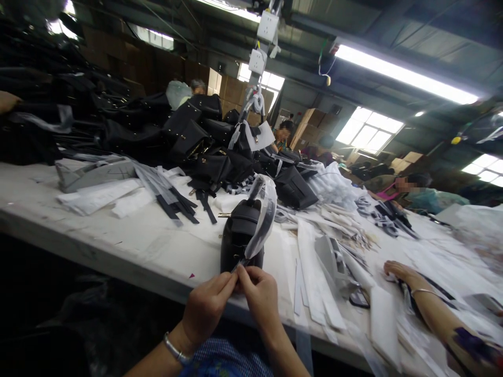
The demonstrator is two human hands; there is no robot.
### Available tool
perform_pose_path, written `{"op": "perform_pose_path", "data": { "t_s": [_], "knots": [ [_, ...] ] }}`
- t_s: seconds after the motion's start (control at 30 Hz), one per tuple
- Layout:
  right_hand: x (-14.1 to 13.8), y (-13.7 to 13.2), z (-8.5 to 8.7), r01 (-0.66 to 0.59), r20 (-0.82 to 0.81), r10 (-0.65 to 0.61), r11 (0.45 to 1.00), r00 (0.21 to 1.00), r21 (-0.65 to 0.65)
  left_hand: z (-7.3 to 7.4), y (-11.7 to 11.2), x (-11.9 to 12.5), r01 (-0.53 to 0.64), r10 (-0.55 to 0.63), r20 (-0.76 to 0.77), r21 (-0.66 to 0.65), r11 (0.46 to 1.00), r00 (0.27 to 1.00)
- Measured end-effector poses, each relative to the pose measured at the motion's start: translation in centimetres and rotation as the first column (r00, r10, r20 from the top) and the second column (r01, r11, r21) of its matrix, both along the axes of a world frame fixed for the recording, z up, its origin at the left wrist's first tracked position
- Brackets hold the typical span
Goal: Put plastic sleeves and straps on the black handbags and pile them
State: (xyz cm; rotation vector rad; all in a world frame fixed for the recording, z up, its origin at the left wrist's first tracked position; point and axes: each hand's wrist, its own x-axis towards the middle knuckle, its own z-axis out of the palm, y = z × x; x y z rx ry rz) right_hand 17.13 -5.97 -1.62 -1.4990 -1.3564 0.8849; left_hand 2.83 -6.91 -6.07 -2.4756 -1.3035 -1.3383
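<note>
A black handbag [240,222] stands upright near the table's front edge, gold-coloured metal showing at its left side. Its strap [268,220], covered in clear plastic wrap, arches over the bag and comes down at the front. My left hand [208,303] pinches the lower end of this strap, and my right hand [260,293] pinches it from the other side. The fingertips of both hands meet just in front of the bag. The small piece between them is mostly hidden by the fingers.
Black handbags [188,136] are piled along the back. Wrapped straps [163,193] and white padding strips [310,272] litter the white table [165,251]. A grey tape dispenser [332,262] stands at right. A co-worker's arm [428,309] reaches in beyond it. Sockets [257,62] hang overhead.
</note>
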Motion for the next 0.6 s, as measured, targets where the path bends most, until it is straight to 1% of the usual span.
{"op": "perform_pose_path", "data": {
  "t_s": [0.07, 0.1, 0.2, 0.27, 0.33, 0.4, 0.43, 0.47, 0.5, 0.53, 0.57, 0.6],
  "knots": [
    [0.0, 0.1, 0.1, 0.001, 0.045, -0.002, 1.000, 0.999, 0.022, 0.0, -0.1, 0.1, -0.008, 0.008, -0.002, 0.025, 1.000, 1.000],
    [0.0, 0.2, 0.1, -0.016, 0.036, 0.015, 1.000, 0.999, 0.021, -0.1, -0.1, 0.1, -0.007, 0.007, 0.002, 0.029, 1.000, 1.000],
    [0.4, 0.4, -0.4, -0.085, -0.098, 0.084, 0.996, 0.992, -0.010, -0.8, -0.8, -0.1, 0.042, -0.042, 0.029, 0.016, 0.999, 0.999],
    [0.7, 0.6, -0.8, -0.119, -0.191, 0.110, 0.992, 0.975, -0.036, -1.5, -1.9, -0.6, 0.111, -0.111, 0.039, -0.002, 0.994, 0.993],
    [1.0, 0.7, -1.1, -0.134, -0.243, 0.116, 0.989, 0.963, -0.062, -2.0, -3.2, -1.5, 0.193, -0.191, 0.052, -0.029, 0.981, 0.980],
    [1.3, 0.9, -1.3, -0.146, -0.275, 0.118, 0.986, 0.954, -0.084, -1.9, -4.5, -2.6, 0.308, -0.300, 0.097, -0.076, 0.948, 0.949],
    [1.4, 1.0, -1.3, -0.153, -0.292, 0.121, 0.984, 0.949, -0.089, -1.5, -4.9, -3.2, 0.348, -0.332, 0.143, -0.102, 0.932, 0.932],
    [1.4, 1.1, -1.2, -0.157, -0.308, 0.123, 0.983, 0.943, -0.090, -1.1, -5.1, -3.7, 0.348, -0.316, 0.208, -0.141, 0.927, 0.926],
    [1.4, 1.2, -1.2, -0.162, -0.322, 0.125, 0.983, 0.939, -0.089, -0.5, -5.0, -4.0, 0.303, -0.239, 0.291, -0.201, 0.932, 0.926],
    [1.4, 1.2, -1.2, -0.165, -0.330, 0.127, 0.982, 0.935, -0.089, 0.1, -4.6, -4.1, 0.231, -0.110, 0.378, -0.291, 0.928, 0.919],
    [1.4, 1.2, -1.2, -0.162, -0.334, 0.124, 0.983, 0.935, -0.090, 0.7, -4.0, -4.0, 0.169, 0.040, 0.457, -0.408, 0.897, 0.889],
    [1.3, 1.2, -1.2, -0.157, -0.330, 0.120, 0.984, 0.936, -0.088, 1.2, -3.3, -3.7, 0.161, 0.170, 0.518, -0.533, 0.831, 0.838]
  ]
}}
